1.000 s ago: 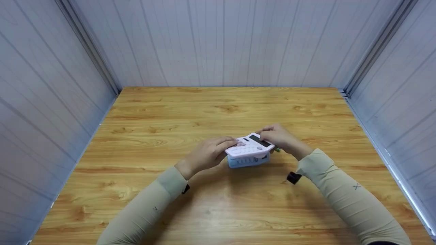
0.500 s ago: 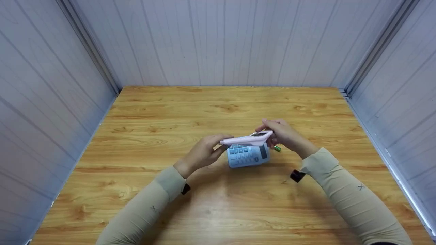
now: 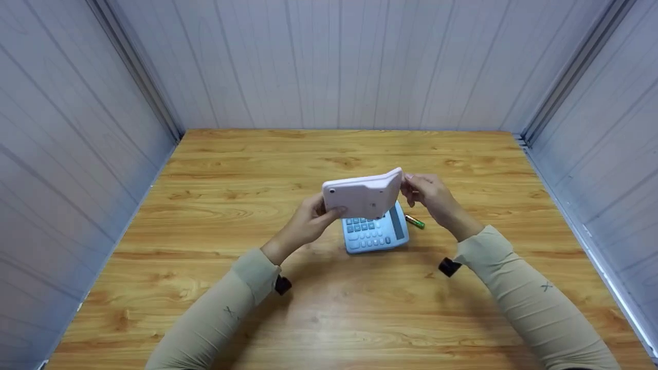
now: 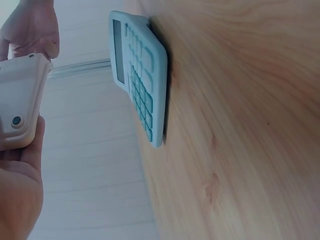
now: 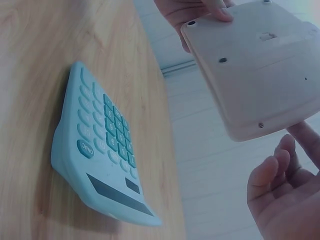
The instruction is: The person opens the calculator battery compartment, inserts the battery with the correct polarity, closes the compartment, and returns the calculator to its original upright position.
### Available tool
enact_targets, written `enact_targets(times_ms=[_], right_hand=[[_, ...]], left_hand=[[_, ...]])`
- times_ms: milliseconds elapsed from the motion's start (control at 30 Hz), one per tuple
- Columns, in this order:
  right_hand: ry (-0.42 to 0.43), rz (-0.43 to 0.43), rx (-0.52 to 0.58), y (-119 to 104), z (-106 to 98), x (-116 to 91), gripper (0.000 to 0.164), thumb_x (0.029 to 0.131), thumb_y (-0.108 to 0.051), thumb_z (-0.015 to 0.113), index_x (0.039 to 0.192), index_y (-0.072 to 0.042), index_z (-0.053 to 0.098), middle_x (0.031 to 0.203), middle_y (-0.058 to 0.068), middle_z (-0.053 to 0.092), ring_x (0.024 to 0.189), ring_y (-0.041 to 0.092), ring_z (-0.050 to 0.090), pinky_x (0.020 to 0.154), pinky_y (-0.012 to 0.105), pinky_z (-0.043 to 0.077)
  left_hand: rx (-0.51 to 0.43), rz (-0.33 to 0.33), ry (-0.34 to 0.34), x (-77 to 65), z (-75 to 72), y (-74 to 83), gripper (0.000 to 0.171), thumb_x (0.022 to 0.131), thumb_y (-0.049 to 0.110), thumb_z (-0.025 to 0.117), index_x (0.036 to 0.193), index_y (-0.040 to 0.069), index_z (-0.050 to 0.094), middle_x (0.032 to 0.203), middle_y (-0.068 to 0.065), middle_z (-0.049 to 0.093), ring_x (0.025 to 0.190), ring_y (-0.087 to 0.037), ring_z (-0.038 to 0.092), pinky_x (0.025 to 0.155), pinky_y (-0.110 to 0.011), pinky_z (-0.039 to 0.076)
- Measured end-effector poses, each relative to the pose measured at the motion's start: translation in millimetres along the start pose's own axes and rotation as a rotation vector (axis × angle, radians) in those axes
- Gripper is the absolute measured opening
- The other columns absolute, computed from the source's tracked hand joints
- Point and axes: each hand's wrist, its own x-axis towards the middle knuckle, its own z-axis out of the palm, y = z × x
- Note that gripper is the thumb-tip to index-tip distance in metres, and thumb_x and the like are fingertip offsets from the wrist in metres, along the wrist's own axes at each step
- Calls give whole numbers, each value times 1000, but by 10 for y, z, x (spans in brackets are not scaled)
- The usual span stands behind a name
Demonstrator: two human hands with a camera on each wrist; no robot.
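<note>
My left hand [image 3: 307, 222] grips a pale pink calculator [image 3: 360, 198] by its left end, thumb across the back. The calculator is raised and tilted, its back with small dark round feet facing me in the head view; its keys and screen are hidden. At its right edge, my right hand [image 3: 434, 200] holds the rim with its fingertips, the other fingers loosely curled. The right wrist view shows one finger going behind the edge. Beneath lies a light blue calculator [image 5: 102, 145], face up on the table, partly covered in the head view.
A green battery [image 3: 415, 222] lies on the wooden table [image 3: 231, 180] just right of the blue calculator. White panel walls [image 3: 308, 61] stand behind and at both sides of the table.
The pink calculator has been lifted and turned from face up to showing its back. My right hand has moved up with its edge, uncovering more of the blue calculator and the battery.
</note>
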Motion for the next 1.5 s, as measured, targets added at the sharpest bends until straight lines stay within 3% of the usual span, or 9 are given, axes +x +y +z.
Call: enact_targets(times_ms=[167,333,567,767,1167,1500], right_hand=[[-18,-63,41,-6,8,-1,39,112,-9,43,97,-14,80,93,-3,74,91,13,67,83,28,60],[-58,-94,89,1,26,3,35,110,-4,47,106,-16,80,100,-4,80,93,11,74,86,28,65],[3,-78,36,-2,64,-15,23,108,-1,55,122,4,72,104,-2,77,92,12,73,82,26,65],[46,-58,-18,-10,97,-25,27,108,-1,58,131,9,67,107,-1,75,95,14,71,82,25,64],[85,-69,38,39,141,-3,25,108,0,58,130,8,67,106,2,75,94,14,72,78,26,65],[146,3,46,48,170,-1,25,109,-4,59,131,7,66,106,2,72,93,14,68,78,25,65]], left_hand=[[-67,-58,8,28,-22,33,37,106,-1,62,142,-11,58,136,-32,70,125,-42,72,99,-43,66],[-76,-112,22,52,-47,48,38,107,2,63,142,-10,58,135,-31,71,122,-37,74,95,-41,67],[-82,-160,26,70,-64,56,38,107,5,63,143,-9,58,135,-30,72,119,-31,75,96,-37,66],[-94,-182,27,69,-55,69,40,108,6,62,145,-8,57,137,-29,71,120,-32,75,91,-34,66],[-108,-185,55,114,-50,90,40,110,6,58,148,-6,54,137,-29,70,123,-35,74,96,-42,67],[-174,-188,54,148,-23,76,45,111,7,56,155,-1,48,142,-27,68,126,-36,73,98,-48,66]])
